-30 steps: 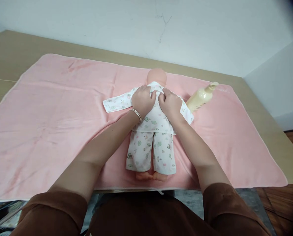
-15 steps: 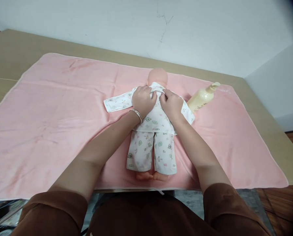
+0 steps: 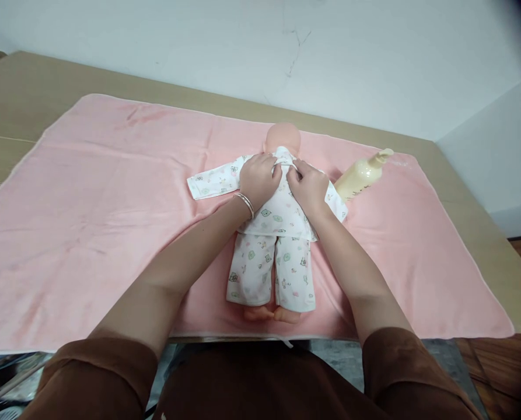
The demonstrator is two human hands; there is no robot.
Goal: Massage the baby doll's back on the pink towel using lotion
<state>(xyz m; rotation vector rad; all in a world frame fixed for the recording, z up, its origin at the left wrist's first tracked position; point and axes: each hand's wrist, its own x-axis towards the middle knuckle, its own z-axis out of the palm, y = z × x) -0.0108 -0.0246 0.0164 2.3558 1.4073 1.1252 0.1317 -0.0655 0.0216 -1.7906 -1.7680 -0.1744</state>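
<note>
Fingers of the left hand and right hand are pinched narrow on the shirt collar, just below the doll head, apparently so the edges are held together. The doll is laid flat on a towel. A bottle is laid just right of it.

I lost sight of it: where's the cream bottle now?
Head view: the bottle lies on the pink towel, just right of the doll, near the right hand.
</note>
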